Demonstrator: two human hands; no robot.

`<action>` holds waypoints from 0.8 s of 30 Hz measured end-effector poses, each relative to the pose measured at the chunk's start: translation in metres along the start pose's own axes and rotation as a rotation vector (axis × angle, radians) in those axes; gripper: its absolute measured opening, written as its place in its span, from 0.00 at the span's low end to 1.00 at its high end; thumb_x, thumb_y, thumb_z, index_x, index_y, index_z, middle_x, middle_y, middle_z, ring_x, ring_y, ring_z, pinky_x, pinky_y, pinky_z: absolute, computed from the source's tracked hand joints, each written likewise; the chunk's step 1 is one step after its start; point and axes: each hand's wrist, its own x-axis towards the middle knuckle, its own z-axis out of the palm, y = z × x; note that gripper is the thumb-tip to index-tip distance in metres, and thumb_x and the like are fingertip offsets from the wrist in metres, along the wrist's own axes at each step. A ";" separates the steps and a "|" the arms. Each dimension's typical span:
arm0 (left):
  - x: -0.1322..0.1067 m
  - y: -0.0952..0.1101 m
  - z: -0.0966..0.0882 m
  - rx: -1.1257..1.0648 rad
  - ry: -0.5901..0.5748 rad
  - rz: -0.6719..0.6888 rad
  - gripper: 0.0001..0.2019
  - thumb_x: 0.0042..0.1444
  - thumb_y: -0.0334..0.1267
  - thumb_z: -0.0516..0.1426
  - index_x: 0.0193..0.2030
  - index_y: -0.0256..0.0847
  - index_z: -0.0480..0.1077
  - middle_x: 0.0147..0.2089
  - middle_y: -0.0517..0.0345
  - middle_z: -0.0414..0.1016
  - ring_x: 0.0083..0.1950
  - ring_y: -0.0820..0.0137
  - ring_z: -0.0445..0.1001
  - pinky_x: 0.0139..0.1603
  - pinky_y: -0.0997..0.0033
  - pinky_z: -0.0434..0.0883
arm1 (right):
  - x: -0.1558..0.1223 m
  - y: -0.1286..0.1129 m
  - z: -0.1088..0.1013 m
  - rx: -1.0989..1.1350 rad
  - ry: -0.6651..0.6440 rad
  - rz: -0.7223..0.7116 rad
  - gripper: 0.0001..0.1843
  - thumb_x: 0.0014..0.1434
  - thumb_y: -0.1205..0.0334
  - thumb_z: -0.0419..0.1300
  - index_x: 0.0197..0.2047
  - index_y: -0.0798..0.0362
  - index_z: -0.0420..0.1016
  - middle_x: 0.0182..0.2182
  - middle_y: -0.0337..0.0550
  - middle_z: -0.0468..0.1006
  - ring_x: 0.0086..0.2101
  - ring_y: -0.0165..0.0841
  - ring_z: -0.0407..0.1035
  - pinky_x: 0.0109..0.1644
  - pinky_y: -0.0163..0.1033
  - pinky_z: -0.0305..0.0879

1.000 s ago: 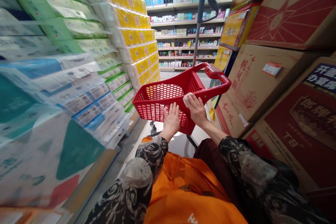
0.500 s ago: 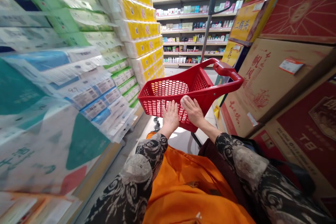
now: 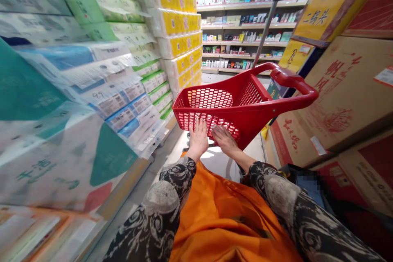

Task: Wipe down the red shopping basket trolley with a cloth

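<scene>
A red plastic shopping cart [image 3: 227, 110] with mesh walls stands across the aisle ahead of me. Its thick handle [image 3: 302, 83] points to the right. My left hand [image 3: 199, 138] is open against the mesh side, its fingers stretched upward. Close beside it, my right hand [image 3: 226, 141] is also at the cart's side, fingers extended and angled to the left. A pale patch at the right fingertips is too blurred to make out. Through the mesh I see no goods in the cart's basket.
Stacked yellow tissue packs [image 3: 179, 43] and blue-white paper packs [image 3: 113, 94] line the left side. Cartons [image 3: 325, 90] are piled on the right. Shelves [image 3: 242, 39] of small bottles and boxes cross the far end, with a grey pole [image 3: 266, 28] before them.
In view, the cart has shifted right and looks slightly larger, as do the stacks and shelves. Both hands stay at its side, the right a little lower on the mesh.
</scene>
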 end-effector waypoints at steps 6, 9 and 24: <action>0.007 -0.017 0.005 -0.019 -0.004 -0.062 0.34 0.52 0.30 0.46 0.67 0.28 0.43 0.71 0.45 0.36 0.71 0.59 0.38 0.66 0.43 0.41 | 0.072 0.006 -0.026 0.005 0.111 0.000 0.27 0.62 0.74 0.43 0.64 0.56 0.54 0.63 0.48 0.56 0.64 0.38 0.42 0.67 0.53 0.42; 0.010 -0.027 0.010 -0.020 0.007 -0.066 0.35 0.51 0.31 0.47 0.67 0.28 0.43 0.71 0.44 0.37 0.71 0.60 0.38 0.66 0.44 0.42 | 0.079 0.002 -0.011 0.031 0.058 -0.051 0.26 0.62 0.74 0.44 0.63 0.57 0.57 0.63 0.49 0.58 0.64 0.38 0.44 0.66 0.52 0.44; 0.017 -0.083 0.020 0.035 -0.044 -0.176 0.35 0.51 0.28 0.45 0.68 0.30 0.43 0.71 0.45 0.36 0.71 0.59 0.37 0.66 0.42 0.41 | 0.133 -0.028 0.015 0.117 0.044 -0.141 0.27 0.60 0.76 0.45 0.63 0.58 0.58 0.62 0.49 0.58 0.64 0.38 0.43 0.66 0.52 0.44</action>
